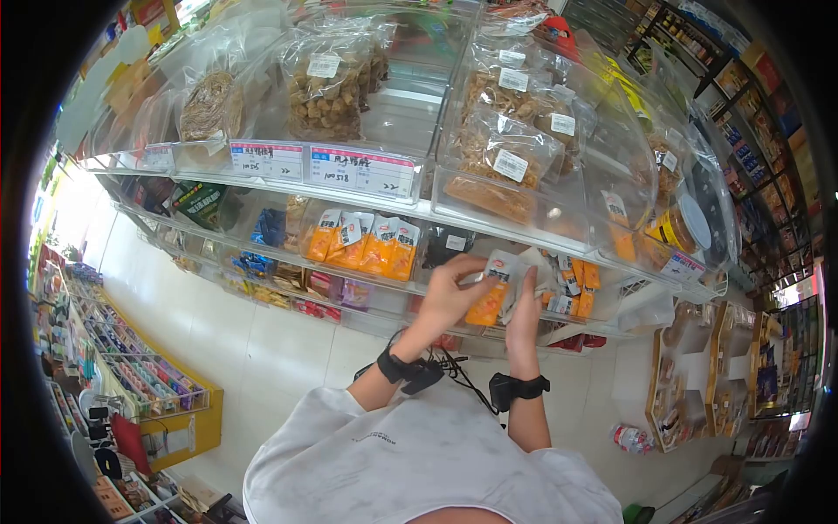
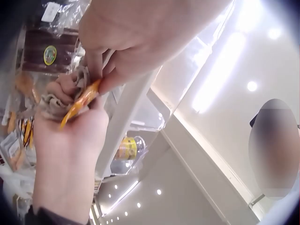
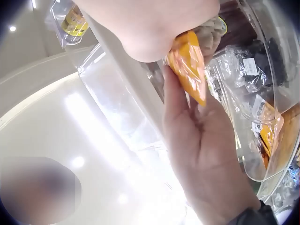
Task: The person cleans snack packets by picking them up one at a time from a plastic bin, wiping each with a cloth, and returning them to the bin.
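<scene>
My left hand [image 1: 454, 293] pinches an orange and white snack packet [image 1: 487, 301] by its edge, between thumb and fingers. In the right wrist view, the same packet [image 3: 188, 68] slants down over the left palm [image 3: 201, 140]. My right hand [image 1: 523, 321] holds a crumpled grey cloth [image 1: 543, 272], its fingers curled over the folds. From the left wrist, the cloth [image 2: 56, 104] shows bunched in the right hand, and the packet's lower end lies against that palm. Both hands are close together in front of the lower shelf bins.
Upright orange packets [image 1: 362, 244] fill a bin left of the hands; more packets [image 1: 576, 284] lie in a bin to the right. Above, a clear-fronted shelf carries bagged dried goods [image 1: 327, 96] and price labels [image 1: 362, 172]. A yellow-labelled jar [image 1: 679, 225] stands at right.
</scene>
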`<act>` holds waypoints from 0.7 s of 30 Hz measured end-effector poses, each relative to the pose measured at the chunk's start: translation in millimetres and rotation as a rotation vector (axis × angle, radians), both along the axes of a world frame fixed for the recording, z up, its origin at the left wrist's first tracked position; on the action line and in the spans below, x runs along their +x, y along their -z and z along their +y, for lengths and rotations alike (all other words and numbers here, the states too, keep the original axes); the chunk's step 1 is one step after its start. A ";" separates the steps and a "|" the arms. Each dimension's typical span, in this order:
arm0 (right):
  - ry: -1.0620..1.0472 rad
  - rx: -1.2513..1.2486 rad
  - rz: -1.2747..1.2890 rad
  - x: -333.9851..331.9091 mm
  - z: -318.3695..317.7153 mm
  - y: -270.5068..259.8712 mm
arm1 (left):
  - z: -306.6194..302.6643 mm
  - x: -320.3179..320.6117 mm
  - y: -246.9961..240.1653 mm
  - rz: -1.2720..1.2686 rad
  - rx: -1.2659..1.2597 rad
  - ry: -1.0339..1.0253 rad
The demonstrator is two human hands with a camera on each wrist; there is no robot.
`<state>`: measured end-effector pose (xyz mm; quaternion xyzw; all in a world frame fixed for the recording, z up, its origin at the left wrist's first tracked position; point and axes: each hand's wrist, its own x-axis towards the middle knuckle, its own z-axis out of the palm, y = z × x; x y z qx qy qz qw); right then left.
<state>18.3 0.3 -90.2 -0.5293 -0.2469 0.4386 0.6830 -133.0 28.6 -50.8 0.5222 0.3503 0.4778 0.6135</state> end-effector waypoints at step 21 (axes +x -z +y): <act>0.325 0.001 0.062 61.9 -57.6 -26.9 | 87.3 -139.8 89.1 0.754 0.303 -0.690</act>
